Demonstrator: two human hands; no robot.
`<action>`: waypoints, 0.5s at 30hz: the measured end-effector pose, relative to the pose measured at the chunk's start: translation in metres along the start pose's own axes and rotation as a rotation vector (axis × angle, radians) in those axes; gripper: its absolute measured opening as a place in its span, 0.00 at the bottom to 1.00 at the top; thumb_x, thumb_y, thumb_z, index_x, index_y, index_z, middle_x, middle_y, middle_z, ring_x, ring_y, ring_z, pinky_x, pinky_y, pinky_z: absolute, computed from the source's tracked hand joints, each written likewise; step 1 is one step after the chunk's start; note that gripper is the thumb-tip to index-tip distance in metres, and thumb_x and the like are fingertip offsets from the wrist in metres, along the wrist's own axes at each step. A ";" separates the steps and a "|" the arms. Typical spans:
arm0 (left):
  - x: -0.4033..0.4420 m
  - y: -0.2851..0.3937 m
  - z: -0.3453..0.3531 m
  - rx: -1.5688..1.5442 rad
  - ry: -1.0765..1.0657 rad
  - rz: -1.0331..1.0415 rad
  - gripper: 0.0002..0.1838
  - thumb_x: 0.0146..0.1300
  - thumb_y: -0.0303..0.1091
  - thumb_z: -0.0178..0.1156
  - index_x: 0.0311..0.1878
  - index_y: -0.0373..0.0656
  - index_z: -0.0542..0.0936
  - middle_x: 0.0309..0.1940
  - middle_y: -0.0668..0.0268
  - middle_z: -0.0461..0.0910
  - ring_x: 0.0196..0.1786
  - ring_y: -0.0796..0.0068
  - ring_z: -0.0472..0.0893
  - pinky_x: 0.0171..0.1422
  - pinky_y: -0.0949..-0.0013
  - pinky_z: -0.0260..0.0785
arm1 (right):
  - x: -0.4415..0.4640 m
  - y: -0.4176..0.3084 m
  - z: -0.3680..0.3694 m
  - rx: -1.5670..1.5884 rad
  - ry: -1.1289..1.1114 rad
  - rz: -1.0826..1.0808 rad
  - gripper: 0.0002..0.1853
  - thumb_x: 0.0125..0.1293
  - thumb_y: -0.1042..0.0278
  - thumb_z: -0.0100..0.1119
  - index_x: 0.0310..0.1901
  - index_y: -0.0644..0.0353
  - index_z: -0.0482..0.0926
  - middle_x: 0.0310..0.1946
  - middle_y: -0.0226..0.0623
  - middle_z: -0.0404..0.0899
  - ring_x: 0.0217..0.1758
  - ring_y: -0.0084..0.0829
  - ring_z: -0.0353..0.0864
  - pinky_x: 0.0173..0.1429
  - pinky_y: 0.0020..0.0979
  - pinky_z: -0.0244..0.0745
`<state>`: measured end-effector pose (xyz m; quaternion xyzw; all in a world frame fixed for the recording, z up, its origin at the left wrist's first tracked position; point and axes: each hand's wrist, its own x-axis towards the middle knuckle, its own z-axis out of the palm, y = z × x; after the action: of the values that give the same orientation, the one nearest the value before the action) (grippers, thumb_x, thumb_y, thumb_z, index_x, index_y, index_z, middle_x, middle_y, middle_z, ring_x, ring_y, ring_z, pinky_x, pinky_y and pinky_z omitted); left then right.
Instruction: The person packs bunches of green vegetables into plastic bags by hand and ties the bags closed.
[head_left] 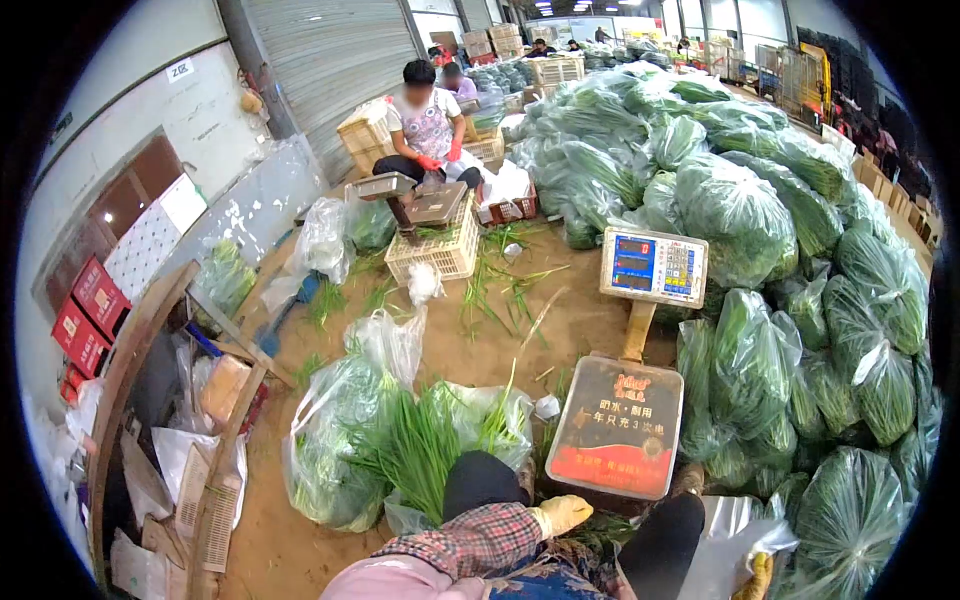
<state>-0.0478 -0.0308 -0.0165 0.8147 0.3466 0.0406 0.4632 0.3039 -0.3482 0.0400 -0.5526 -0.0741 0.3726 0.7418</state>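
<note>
My left hand (563, 515), in a yellow glove, is between my knees just below the scale plate (618, 425). Its fingers are curled together above some dark greens, and what they hold is hidden. At the bottom right edge, partly cut off, my right hand (760, 578) in a yellow glove grips a clear plastic bag (715, 545). The scale's display (655, 267) stands upright behind the plate. Loose long green stalks (415, 450) lie in opened plastic left of my knee, beside a filled clear bag (335, 460).
Bagged greens (740, 210) are piled high on the right. A person (428, 125) with red gloves sits ahead, behind a second scale (435, 203) on a cream crate (435, 250). Stalks litter the brown floor (480, 350). A curved wooden frame (125, 400) stands at left.
</note>
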 end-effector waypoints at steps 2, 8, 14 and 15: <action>-0.005 0.012 -0.008 0.015 0.017 0.053 0.19 0.61 0.47 0.50 0.42 0.42 0.78 0.41 0.55 0.78 0.46 0.55 0.76 0.50 0.60 0.67 | 0.005 -0.004 0.017 -0.133 -0.007 -0.079 0.16 0.60 0.62 0.57 0.46 0.62 0.73 0.39 0.33 0.76 0.43 0.29 0.74 0.47 0.31 0.68; -0.013 0.084 -0.029 -0.710 -0.227 0.037 0.23 0.60 0.55 0.54 0.50 0.47 0.76 0.42 0.64 0.78 0.47 0.71 0.75 0.53 0.68 0.65 | -0.024 -0.056 0.180 -0.021 0.053 -0.237 0.08 0.62 0.64 0.52 0.31 0.59 0.70 0.25 0.33 0.73 0.28 0.30 0.74 0.35 0.30 0.72; -0.016 0.116 -0.038 -1.713 -0.534 0.089 0.33 0.60 0.55 0.54 0.62 0.45 0.63 0.57 0.65 0.66 0.60 0.69 0.65 0.67 0.64 0.54 | -0.052 0.005 0.320 -0.348 -0.310 0.029 0.14 0.58 0.63 0.61 0.42 0.61 0.74 0.34 0.29 0.75 0.38 0.21 0.70 0.44 0.24 0.67; -0.017 0.111 -0.044 -1.957 -0.586 0.103 0.32 0.60 0.54 0.54 0.61 0.44 0.64 0.57 0.63 0.67 0.60 0.66 0.66 0.69 0.61 0.54 | -0.046 0.005 0.334 -0.221 -0.684 0.117 0.15 0.60 0.62 0.59 0.44 0.62 0.74 0.37 0.33 0.76 0.42 0.24 0.72 0.50 0.24 0.68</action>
<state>-0.0190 -0.0458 0.1000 0.0710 -0.0012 0.1249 0.9896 0.0943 -0.1220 0.1758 -0.4762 -0.3260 0.5676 0.5872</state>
